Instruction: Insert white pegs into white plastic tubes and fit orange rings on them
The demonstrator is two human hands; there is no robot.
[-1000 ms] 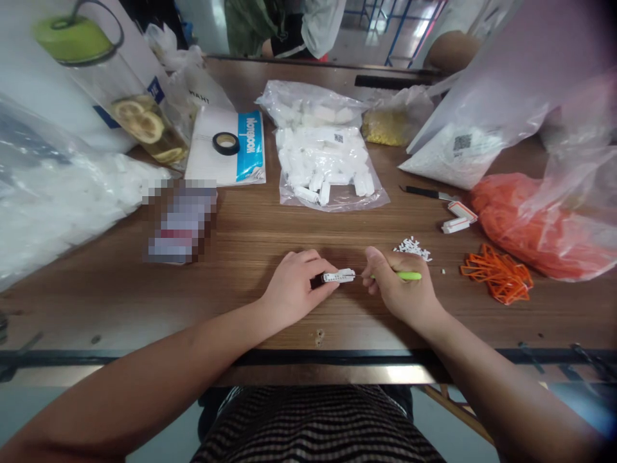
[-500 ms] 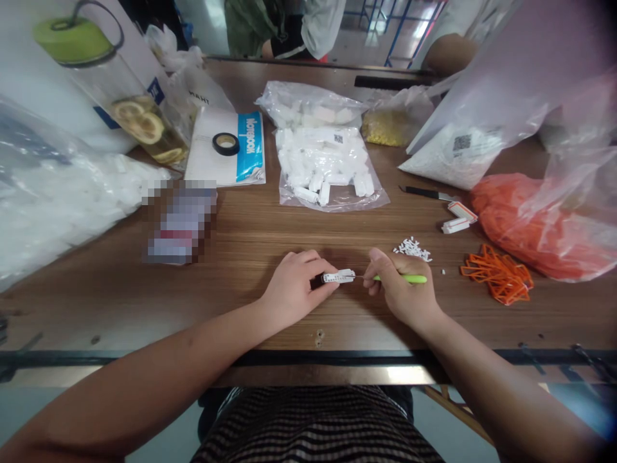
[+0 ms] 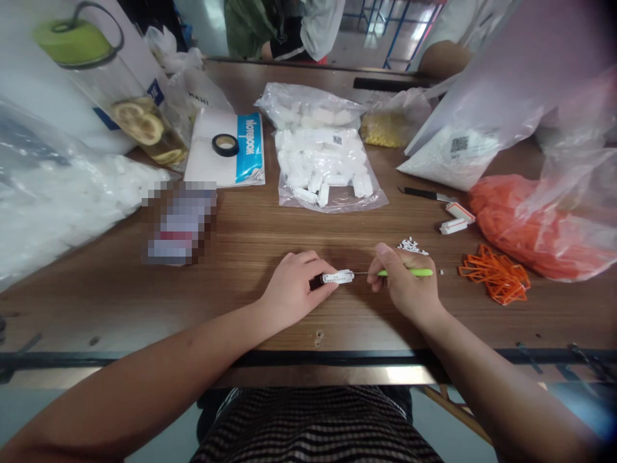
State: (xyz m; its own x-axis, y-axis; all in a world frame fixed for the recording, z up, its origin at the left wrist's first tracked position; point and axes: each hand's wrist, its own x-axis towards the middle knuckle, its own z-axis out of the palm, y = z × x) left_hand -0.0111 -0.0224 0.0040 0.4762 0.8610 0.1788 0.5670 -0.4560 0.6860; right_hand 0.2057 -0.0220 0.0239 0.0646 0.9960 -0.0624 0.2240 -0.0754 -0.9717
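Note:
My left hand (image 3: 294, 283) rests on the table and pinches a small white plastic connector housing (image 3: 339, 277) that has rows of tiny dark holes. In my right hand (image 3: 407, 280) is a thin metal pick with a bright green handle (image 3: 418, 272), fingers closed round it. The pick's tip reaches the right end of the housing; whether it is inside a hole I cannot tell. Behind my right hand lies a pile of tiny white pegs (image 3: 411, 245), partly hidden by the hand. One loose white peg (image 3: 441, 272) sits just right of it.
Orange plastic frames (image 3: 496, 275) lie at right, before a bag of orange parts (image 3: 535, 225). Two white-and-orange pieces (image 3: 454, 226) and a black-handled tool (image 3: 424, 193) are nearby. A bag of white housings (image 3: 328, 161), a notebook (image 3: 207, 161) with black tape (image 3: 225, 145), and a bottle (image 3: 139, 122) stand farther back.
My right hand has shifted slightly to the right with the green-handled pick, and more of its thin shaft shows. My left hand and the housing stay in place.

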